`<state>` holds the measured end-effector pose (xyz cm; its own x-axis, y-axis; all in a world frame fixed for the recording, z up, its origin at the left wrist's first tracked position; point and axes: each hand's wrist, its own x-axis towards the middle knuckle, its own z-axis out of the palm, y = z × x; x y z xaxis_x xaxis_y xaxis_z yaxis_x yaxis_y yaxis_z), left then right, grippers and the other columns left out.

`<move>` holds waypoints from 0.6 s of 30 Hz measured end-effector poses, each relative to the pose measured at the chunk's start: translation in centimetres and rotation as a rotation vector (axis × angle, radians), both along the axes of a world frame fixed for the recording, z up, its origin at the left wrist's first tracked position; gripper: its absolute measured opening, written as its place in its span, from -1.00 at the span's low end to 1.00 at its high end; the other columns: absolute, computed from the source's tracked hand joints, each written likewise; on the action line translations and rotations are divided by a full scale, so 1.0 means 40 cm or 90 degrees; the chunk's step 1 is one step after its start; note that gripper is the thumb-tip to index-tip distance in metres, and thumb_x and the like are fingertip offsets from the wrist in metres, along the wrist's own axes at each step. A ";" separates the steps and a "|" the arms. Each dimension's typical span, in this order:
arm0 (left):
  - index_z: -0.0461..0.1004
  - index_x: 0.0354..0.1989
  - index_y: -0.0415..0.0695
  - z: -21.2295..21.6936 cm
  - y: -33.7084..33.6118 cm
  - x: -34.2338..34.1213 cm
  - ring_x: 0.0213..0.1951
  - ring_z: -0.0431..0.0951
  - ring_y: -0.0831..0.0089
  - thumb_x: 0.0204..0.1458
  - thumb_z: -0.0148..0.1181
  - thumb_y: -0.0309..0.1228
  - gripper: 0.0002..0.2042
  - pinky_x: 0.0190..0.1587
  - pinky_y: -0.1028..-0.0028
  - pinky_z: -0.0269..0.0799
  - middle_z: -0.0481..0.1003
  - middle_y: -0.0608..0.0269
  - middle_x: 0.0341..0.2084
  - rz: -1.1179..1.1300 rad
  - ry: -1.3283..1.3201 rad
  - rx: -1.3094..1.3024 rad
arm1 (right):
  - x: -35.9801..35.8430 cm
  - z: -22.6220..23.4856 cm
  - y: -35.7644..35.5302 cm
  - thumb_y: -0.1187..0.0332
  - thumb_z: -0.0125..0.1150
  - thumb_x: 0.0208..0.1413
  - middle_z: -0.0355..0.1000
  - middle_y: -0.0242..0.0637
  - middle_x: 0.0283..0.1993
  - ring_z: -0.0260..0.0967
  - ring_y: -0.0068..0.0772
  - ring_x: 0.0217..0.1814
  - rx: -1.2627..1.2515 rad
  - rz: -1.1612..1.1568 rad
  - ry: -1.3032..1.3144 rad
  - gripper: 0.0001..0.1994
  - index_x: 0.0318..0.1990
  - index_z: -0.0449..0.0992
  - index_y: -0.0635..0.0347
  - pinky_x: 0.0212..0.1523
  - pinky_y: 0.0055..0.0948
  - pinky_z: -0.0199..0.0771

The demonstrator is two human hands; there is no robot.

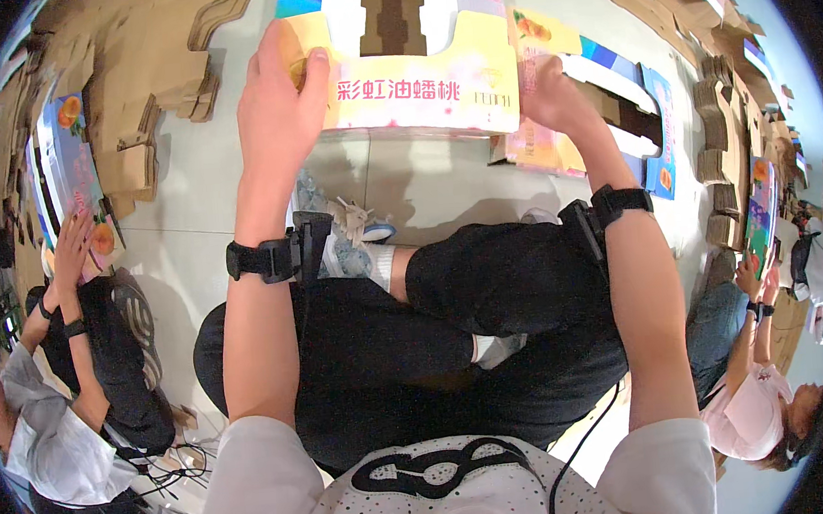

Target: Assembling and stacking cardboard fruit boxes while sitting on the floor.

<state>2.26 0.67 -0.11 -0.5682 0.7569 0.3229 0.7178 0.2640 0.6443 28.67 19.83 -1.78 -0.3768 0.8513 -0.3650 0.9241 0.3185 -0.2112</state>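
You are wearing a white short-sleeved top speckled with small dark dots [450,505], its sleeves ending above the elbows. Just above the top, dark trousers [409,354] are covering your crossed legs, with white socks and pale laced sneakers [352,237] beyond them. Black straps carrying small black boxes are circling both wrists [267,257]. A black looped cable is lying on the top's chest, another thin black cable trailing off its right side.

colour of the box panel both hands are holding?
Box panel: pale yellow fading to pink, with pink lettering. Left hand and right hand grip its ends. Head view, the only one.
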 end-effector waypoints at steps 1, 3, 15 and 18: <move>0.21 0.29 -0.21 -0.002 0.000 0.001 0.02 0.49 -0.09 0.15 0.07 -0.10 -0.40 0.05 0.15 0.39 0.41 -0.25 0.04 -0.001 -0.001 0.001 | 0.000 0.009 0.002 -0.18 0.32 -0.09 0.44 0.33 0.00 0.42 0.18 0.13 0.050 -0.002 0.043 -0.01 0.14 0.12 0.70 0.11 -0.16 0.46; 0.20 0.30 -0.19 -0.004 -0.002 0.000 0.00 0.50 -0.10 0.15 0.07 -0.11 -0.40 0.04 0.14 0.40 0.41 -0.25 0.03 -0.016 -0.045 0.009 | 0.005 0.071 0.016 -0.09 0.38 -0.19 0.48 0.23 -0.05 0.48 0.12 0.04 0.164 -0.082 0.107 -0.23 -0.03 0.37 0.48 0.06 -0.16 0.47; 0.20 0.29 -0.38 0.006 0.018 -0.010 0.19 0.39 0.04 0.27 -0.14 0.03 -0.33 0.23 0.29 0.24 0.35 -0.25 0.16 -0.024 -0.311 0.099 | 0.026 0.310 -0.103 0.18 0.44 -0.27 0.31 0.09 0.24 0.31 -0.04 0.26 0.275 0.359 0.534 -0.03 0.36 0.13 0.35 0.30 -0.22 0.25; 0.20 0.28 -0.43 0.032 0.011 -0.035 0.24 0.34 0.15 0.29 -0.28 0.12 -0.25 0.29 0.37 0.13 0.29 -0.18 0.24 0.004 -0.597 0.124 | -0.001 0.299 -0.141 0.09 0.48 -0.34 0.20 0.03 0.33 0.09 0.14 0.40 0.323 0.437 0.457 0.03 0.39 0.14 0.23 0.42 -0.02 0.03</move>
